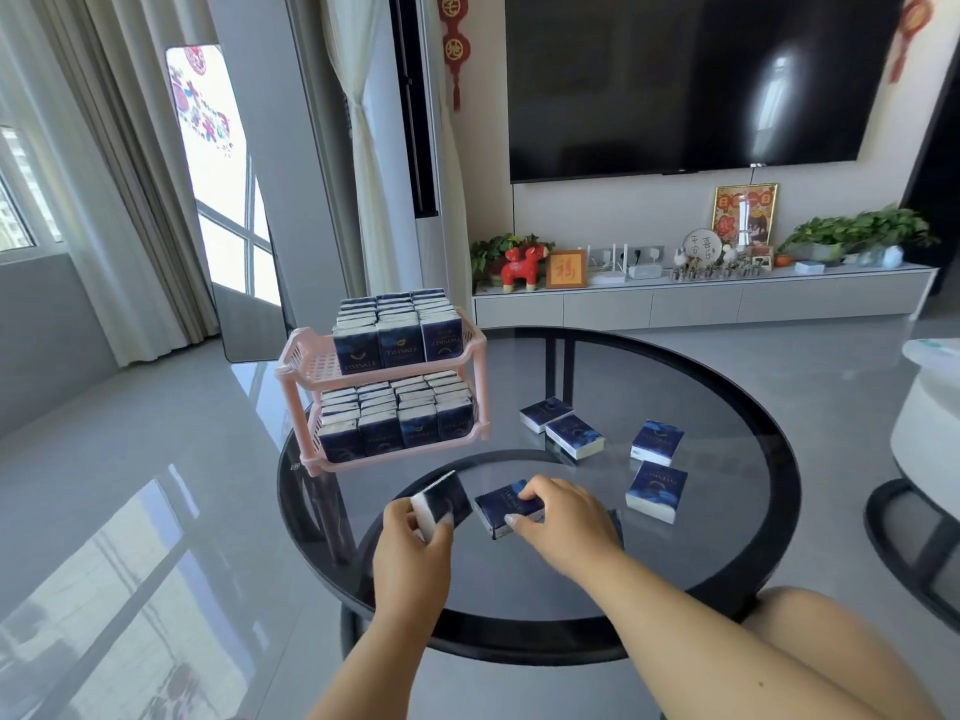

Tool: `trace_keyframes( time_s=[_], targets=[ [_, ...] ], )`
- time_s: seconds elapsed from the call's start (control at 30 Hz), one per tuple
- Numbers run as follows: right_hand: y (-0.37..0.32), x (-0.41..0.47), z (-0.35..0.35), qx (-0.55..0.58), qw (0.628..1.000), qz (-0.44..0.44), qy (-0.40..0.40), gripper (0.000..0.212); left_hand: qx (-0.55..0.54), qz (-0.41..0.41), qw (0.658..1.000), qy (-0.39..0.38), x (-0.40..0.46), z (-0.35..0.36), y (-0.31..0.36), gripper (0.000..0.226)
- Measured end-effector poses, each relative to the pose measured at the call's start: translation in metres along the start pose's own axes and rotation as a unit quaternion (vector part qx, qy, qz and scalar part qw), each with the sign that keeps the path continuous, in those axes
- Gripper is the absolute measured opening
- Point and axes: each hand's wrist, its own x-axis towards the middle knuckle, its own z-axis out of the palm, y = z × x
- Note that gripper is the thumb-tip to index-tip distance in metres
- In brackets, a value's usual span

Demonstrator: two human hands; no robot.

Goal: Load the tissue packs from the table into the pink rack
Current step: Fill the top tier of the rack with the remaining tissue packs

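Note:
A pink two-tier rack (306, 366) stands at the far left of the round dark glass table (727, 407). Both tiers hold several dark blue tissue packs standing upright; the top tier's left part is bare. My left hand (410, 548) grips one dark blue tissue pack (444, 501), lifted and tilted, just in front of the rack. My right hand (561, 522) pinches another tissue pack (504, 509) that lies on the glass. Several loose packs lie further right, one pack (657, 492) being nearest and another pack (574, 436) further back.
A low TV cabinet (701, 304) with ornaments and plants runs along the back wall under a large television. A white round stool or table (924, 423) stands at the right. My bare knee (810, 615) shows at the table's near right edge.

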Motion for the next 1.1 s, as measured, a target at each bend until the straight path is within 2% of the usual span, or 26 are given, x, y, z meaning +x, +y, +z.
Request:
trace_keyframes(
  time_s=[0.17, 0.3, 0.4, 0.47, 0.53, 0.63, 0.83, 0.97, 1.1],
  targets=[
    [-0.002, -0.004, -0.006, 0.021, 0.999, -0.028, -0.031, 0.028, -0.06, -0.025, 0.997, 0.034, 0.005, -0.003, -0.002, 0.028],
    [0.001, -0.006, -0.01, 0.05, 0.996, -0.03, -0.064, 0.028, -0.03, -0.009, 0.998, 0.052, 0.011, -0.005, -0.005, 0.049],
    [-0.004, -0.002, -0.012, 0.059, 0.992, 0.005, -0.108, 0.055, -0.024, -0.007, 0.999, 0.035, 0.015, -0.006, -0.007, 0.053],
    [-0.009, 0.003, -0.011, -0.009, 0.99, 0.004, -0.142, 0.072, -0.026, -0.011, 1.0, 0.013, 0.016, -0.007, -0.009, 0.05],
    [-0.013, 0.005, -0.012, -0.041, 0.987, -0.007, -0.155, 0.063, -0.037, -0.014, 0.999, 0.004, 0.016, -0.008, -0.01, 0.043],
    [-0.008, 0.0, -0.015, 0.039, 0.988, -0.016, -0.146, 0.04, -0.079, -0.017, 0.997, -0.001, 0.018, -0.011, -0.011, 0.033],
    [-0.001, -0.006, -0.012, 0.108, 0.989, -0.038, -0.089, 0.041, -0.047, 0.063, 0.992, -0.102, 0.012, -0.007, -0.009, 0.008],
    [0.001, -0.006, -0.007, 0.11, 0.991, -0.054, -0.046, 0.04, 0.0, 0.114, 0.98, -0.165, 0.003, -0.007, -0.006, 0.031],
    [0.001, -0.005, -0.007, 0.139, 0.988, -0.058, -0.036, 0.04, 0.059, 0.139, 0.977, -0.149, 0.002, -0.007, -0.004, 0.042]
  ],
)
